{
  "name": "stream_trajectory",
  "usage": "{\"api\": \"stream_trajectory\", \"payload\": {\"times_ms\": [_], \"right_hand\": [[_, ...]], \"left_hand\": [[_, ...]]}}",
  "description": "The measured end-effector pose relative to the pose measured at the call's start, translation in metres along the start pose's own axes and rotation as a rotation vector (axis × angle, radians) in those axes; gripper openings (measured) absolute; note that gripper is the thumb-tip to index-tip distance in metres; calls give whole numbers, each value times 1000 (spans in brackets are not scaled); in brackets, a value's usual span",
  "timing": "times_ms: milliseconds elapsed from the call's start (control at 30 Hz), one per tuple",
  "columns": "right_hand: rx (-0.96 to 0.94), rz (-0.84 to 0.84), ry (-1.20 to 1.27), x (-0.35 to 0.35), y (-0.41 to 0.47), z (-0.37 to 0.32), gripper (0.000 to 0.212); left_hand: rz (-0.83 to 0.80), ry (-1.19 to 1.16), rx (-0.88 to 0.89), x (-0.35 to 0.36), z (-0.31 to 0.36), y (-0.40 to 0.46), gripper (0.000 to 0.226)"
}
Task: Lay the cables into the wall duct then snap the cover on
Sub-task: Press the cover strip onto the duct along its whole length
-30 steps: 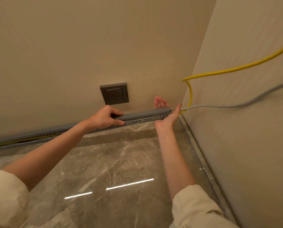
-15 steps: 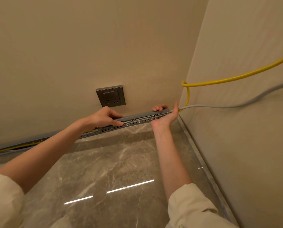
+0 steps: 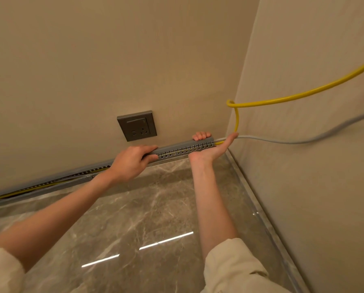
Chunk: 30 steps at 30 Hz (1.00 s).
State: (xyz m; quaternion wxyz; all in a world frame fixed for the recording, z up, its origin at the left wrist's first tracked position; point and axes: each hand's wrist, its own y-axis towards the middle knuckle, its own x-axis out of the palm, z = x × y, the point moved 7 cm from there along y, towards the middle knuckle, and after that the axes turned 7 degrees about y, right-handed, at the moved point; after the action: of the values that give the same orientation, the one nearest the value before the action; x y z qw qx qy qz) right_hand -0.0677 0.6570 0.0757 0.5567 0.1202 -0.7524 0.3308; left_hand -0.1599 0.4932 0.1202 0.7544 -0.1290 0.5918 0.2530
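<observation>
We had the long grey slotted plastic wall duct running along the foot of the beige wall, the thin yellow cable and the grey cable already laid inside and leaving at the corner end. Our left hand was closed over the smooth grey duct cover; our right hand wrapped the duct's end, fingers curled over the top. To the left the duct lay uncovered, so we judged the snapping only partly done.

Glossy marble floor; slotted duct along its back edge
</observation>
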Motion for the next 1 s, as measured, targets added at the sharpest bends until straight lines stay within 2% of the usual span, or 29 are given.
{"api": "stream_trajectory", "payload": {"times_ms": [133,267,367,567,733,900,1000], "right_hand": [[0,17,136,-2,1,1,54],[33,31,201,-4,2,6,60],[98,-6,148,-1,9,10,64],[213,-123,88,1,11,13,55],[203,-65,36,-1,12,12,55],[177,-27,37,-6,13,10,55],[158,8,22,-9,15,8,57]], "left_hand": [[30,-20,-12,-7,-1,3,32],[3,-49,-10,-10,0,6,29],[-64,-92,-15,-3,-1,6,33],[-113,-116,19,6,-1,6,33],[37,-10,26,6,1,-9,33],[115,146,201,3,8,-19,47],[206,287,274,2,20,-23,41]]}}
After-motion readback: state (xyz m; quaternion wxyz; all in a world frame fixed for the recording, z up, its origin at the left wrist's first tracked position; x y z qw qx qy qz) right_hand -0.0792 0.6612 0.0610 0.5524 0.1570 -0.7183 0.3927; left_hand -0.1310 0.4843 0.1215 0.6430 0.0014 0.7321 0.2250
